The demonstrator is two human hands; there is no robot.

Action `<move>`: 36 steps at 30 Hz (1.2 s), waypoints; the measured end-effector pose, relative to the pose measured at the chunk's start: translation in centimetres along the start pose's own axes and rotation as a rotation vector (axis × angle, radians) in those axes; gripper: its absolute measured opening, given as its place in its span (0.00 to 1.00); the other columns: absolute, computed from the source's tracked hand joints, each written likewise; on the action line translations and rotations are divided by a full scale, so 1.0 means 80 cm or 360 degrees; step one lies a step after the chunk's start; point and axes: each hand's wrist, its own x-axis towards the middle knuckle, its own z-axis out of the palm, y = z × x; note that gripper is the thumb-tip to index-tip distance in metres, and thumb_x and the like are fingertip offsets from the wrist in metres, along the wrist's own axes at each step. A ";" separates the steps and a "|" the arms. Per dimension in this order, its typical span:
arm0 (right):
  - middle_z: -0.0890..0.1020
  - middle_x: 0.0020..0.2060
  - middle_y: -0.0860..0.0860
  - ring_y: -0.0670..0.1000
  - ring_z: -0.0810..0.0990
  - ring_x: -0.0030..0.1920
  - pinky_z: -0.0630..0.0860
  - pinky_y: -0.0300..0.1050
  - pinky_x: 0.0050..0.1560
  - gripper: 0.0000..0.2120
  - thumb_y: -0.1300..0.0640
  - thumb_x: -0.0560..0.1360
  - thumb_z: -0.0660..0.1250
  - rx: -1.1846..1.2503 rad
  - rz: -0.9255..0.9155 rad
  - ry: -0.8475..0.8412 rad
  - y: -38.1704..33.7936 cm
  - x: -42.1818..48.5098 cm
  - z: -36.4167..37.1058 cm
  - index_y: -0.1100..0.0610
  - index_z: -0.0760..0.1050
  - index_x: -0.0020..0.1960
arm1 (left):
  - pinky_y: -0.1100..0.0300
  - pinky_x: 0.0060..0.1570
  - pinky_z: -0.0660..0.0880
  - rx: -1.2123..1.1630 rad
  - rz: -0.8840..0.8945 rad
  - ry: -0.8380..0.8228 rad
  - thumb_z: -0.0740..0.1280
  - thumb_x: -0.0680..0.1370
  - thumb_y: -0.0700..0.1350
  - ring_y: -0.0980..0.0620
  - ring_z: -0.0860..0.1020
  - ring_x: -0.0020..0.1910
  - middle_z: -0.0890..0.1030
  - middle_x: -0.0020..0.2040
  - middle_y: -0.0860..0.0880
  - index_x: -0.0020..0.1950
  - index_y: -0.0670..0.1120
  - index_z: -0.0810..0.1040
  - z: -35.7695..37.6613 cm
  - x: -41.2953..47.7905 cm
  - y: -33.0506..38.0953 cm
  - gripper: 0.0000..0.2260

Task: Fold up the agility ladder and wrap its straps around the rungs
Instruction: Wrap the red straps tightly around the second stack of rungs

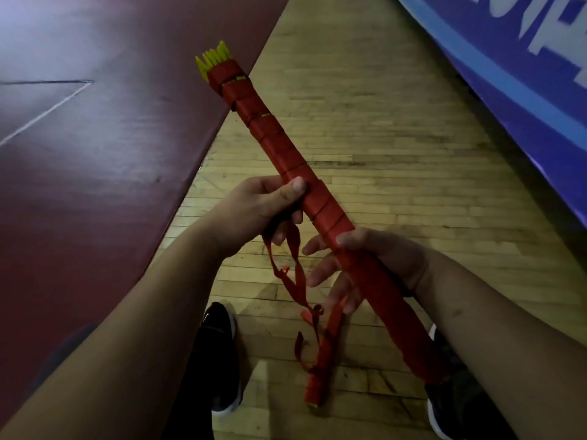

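Observation:
The folded agility ladder [286, 147] is a long bundle held slanted above the floor. Its yellow rung ends [213, 57] stick out at the far upper end. Red strap is wound around the bundle along nearly its whole length. My left hand [263, 208] grips the bundle near its middle, thumb on top. My right hand [359, 258] holds the bundle lower down, thumb pressed on top and fingers spread beneath. Loose red strap [298, 277] hangs in twisted loops from below my left hand down to a second small wrapped piece [320, 366] dangling near the floor.
Wooden gym floor [397, 138] lies underneath. A dark red mat [95, 154] covers the left side. A blue banner with white letters [524, 58] runs along the upper right. My black shoes [219, 354] stand below the bundle.

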 end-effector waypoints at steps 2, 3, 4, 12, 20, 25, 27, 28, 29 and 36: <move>0.85 0.60 0.64 0.61 0.89 0.47 0.87 0.53 0.44 0.29 0.46 0.73 0.77 -0.0065 -0.0004 0.0139 -0.003 -0.001 0.000 0.55 0.78 0.70 | 0.59 0.33 0.74 0.0009 -0.0029 0.0053 0.66 0.82 0.64 0.50 0.75 0.30 0.83 0.42 0.45 0.52 0.40 0.82 -0.002 0.000 -0.002 0.25; 0.86 0.60 0.64 0.61 0.89 0.48 0.86 0.52 0.43 0.29 0.47 0.74 0.75 -0.0110 -0.0004 0.0214 -0.004 0.000 0.000 0.55 0.76 0.72 | 0.59 0.32 0.74 0.0037 -0.0055 0.0092 0.66 0.82 0.64 0.50 0.75 0.30 0.83 0.42 0.44 0.54 0.40 0.82 -0.001 0.001 -0.003 0.26; 0.86 0.61 0.63 0.61 0.89 0.48 0.86 0.52 0.44 0.28 0.48 0.75 0.75 -0.0163 -0.0007 0.0291 -0.005 0.001 0.000 0.55 0.75 0.73 | 0.60 0.31 0.73 0.0072 -0.0086 0.0137 0.67 0.82 0.65 0.50 0.75 0.29 0.83 0.42 0.44 0.54 0.41 0.83 -0.001 0.002 -0.003 0.26; 0.90 0.53 0.53 0.58 0.91 0.50 0.87 0.60 0.54 0.24 0.48 0.76 0.79 -0.0700 -0.0027 0.0989 0.001 0.015 0.008 0.52 0.78 0.69 | 0.61 0.28 0.72 0.0252 -0.0329 0.0291 0.67 0.85 0.61 0.54 0.74 0.26 0.82 0.31 0.52 0.52 0.45 0.85 0.005 0.004 -0.005 0.20; 0.88 0.40 0.43 0.43 0.88 0.39 0.84 0.46 0.47 0.22 0.36 0.72 0.80 -0.1289 -0.0116 0.1455 0.022 0.034 0.020 0.42 0.81 0.61 | 0.63 0.26 0.70 -0.0016 -0.0486 0.0429 0.72 0.81 0.64 0.55 0.70 0.25 0.76 0.28 0.53 0.45 0.43 0.81 0.017 0.009 -0.014 0.24; 0.89 0.42 0.44 0.43 0.89 0.39 0.83 0.47 0.47 0.23 0.36 0.71 0.81 -0.1205 -0.0157 0.1393 0.021 0.030 0.020 0.41 0.81 0.63 | 0.61 0.27 0.71 0.0070 -0.0475 0.0389 0.71 0.80 0.68 0.55 0.71 0.27 0.78 0.32 0.49 0.47 0.41 0.84 0.009 0.011 -0.013 0.28; 0.89 0.44 0.43 0.44 0.89 0.40 0.83 0.47 0.47 0.24 0.36 0.71 0.81 -0.1171 -0.0103 0.1357 0.020 0.029 0.022 0.41 0.81 0.63 | 0.61 0.27 0.72 0.0104 -0.0468 0.0383 0.70 0.80 0.67 0.54 0.71 0.26 0.78 0.31 0.50 0.46 0.42 0.83 0.011 0.010 -0.015 0.27; 0.89 0.45 0.43 0.45 0.89 0.41 0.83 0.47 0.46 0.23 0.37 0.71 0.82 -0.1108 -0.0072 0.1320 0.018 0.027 0.023 0.41 0.81 0.62 | 0.61 0.27 0.71 0.0087 -0.0454 0.0381 0.71 0.80 0.67 0.54 0.71 0.26 0.78 0.32 0.50 0.46 0.42 0.83 0.013 0.010 -0.016 0.26; 0.89 0.46 0.43 0.46 0.90 0.42 0.84 0.48 0.45 0.23 0.39 0.71 0.82 -0.1018 -0.0050 0.1265 0.015 0.026 0.025 0.42 0.81 0.62 | 0.61 0.27 0.71 0.0055 -0.0434 0.0382 0.71 0.80 0.66 0.54 0.71 0.27 0.77 0.33 0.50 0.46 0.42 0.83 0.013 0.010 -0.017 0.25; 0.88 0.58 0.60 0.63 0.87 0.54 0.82 0.65 0.60 0.30 0.40 0.79 0.72 -0.0247 -0.0082 0.0626 0.002 0.014 0.015 0.60 0.76 0.71 | 0.61 0.29 0.63 -0.0431 -0.0272 0.0230 0.70 0.84 0.58 0.54 0.64 0.29 0.73 0.36 0.50 0.49 0.42 0.78 0.004 0.011 -0.017 0.19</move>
